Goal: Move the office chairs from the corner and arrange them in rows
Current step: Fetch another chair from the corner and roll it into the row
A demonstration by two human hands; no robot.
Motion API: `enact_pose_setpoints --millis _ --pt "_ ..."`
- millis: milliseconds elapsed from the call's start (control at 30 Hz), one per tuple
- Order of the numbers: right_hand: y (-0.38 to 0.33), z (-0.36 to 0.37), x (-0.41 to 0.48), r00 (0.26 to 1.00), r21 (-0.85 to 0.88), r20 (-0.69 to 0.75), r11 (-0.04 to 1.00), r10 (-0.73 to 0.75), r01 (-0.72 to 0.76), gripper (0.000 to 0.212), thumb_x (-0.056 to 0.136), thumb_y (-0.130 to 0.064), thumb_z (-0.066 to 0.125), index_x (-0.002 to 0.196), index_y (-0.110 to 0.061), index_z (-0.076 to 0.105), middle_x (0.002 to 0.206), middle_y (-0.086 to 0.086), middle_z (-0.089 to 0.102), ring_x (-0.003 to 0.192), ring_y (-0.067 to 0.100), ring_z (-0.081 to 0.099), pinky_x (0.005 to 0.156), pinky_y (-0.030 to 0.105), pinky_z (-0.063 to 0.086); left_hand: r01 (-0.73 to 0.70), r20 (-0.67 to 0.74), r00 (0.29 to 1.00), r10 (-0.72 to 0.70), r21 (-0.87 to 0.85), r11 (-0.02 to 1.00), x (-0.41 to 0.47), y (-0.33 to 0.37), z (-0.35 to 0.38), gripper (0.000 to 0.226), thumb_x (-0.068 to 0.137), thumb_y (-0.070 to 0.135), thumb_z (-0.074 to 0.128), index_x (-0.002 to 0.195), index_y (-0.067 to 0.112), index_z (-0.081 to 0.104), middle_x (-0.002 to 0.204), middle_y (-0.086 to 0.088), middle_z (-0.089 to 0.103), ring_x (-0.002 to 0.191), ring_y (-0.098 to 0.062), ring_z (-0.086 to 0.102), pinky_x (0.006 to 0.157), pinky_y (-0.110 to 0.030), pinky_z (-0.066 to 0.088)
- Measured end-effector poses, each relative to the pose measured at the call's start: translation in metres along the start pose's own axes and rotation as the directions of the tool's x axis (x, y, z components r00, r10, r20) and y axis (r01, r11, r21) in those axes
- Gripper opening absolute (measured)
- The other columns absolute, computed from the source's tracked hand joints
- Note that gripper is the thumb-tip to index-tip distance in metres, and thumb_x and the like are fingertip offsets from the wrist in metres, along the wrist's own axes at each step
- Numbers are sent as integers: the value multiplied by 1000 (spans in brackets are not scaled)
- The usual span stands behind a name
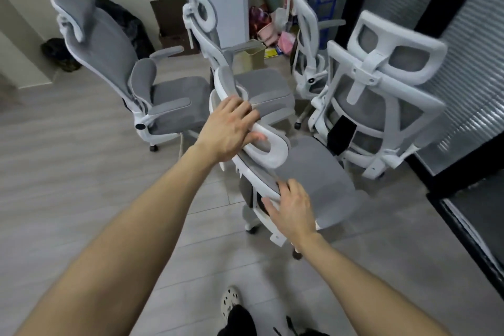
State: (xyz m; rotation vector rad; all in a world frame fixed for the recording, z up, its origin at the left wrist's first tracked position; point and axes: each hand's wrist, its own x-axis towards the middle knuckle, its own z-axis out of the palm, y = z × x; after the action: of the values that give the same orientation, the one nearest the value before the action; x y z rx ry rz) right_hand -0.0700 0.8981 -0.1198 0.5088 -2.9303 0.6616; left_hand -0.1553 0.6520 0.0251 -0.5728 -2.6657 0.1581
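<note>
Two hands are working the near chair, which is sitting right in front of the person, just clear of the cluster by the corner.

Right hand is lying on the side rail of the backrest frame, low arm reaching forward, fingers spread over the rim and thumb running along the rail. Can't tell if it's actually clamping or only resting.

Left hand is reaching further out, arm nearly straight, wrist flat. Fingers are draping over the top of the headrest and the thumb is hooking into its opening, so it is grasping the headrest.

Suggesting for this step:
- steering from the frame rail, not the headrest; the headrest is probably going to flex or pivot under load
- keeping the casters rolling on the floor, pulling back and left into open floor
- watching the right chair, standing just beside, back towards the camera against the blinds partition; bases are likely snagging there

Further back, the middle chair is sitting right behind the headrest, the left chair is standing apart, and the far chair is tucked near the bin and corner clutter. Judging the task as early: four others are waiting.
</note>
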Motion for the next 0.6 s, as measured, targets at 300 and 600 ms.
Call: enact_pose_setpoints --millis 300,600 --pt "98 -48 -58 987 87 -4 983 -161 161 52 89 -57 71 117 -14 70 105 1 54 100 27 58 86 47 57 342 -108 936 -334 63 938 -45 151 -38 67 107 78 43 123 18 68 116 -7 64 112 -36 58 112 -51 43" --pt "150 -104 -113 959 124 -5 951 -284 282 74 82 -86 70 97 -13 68 95 2 57 89 30 59 85 46 53 529 -21 848 -529 -11 848 -106 234 -93 77 102 86 37 118 18 68 114 -3 68 114 -31 59 121 -47 38"
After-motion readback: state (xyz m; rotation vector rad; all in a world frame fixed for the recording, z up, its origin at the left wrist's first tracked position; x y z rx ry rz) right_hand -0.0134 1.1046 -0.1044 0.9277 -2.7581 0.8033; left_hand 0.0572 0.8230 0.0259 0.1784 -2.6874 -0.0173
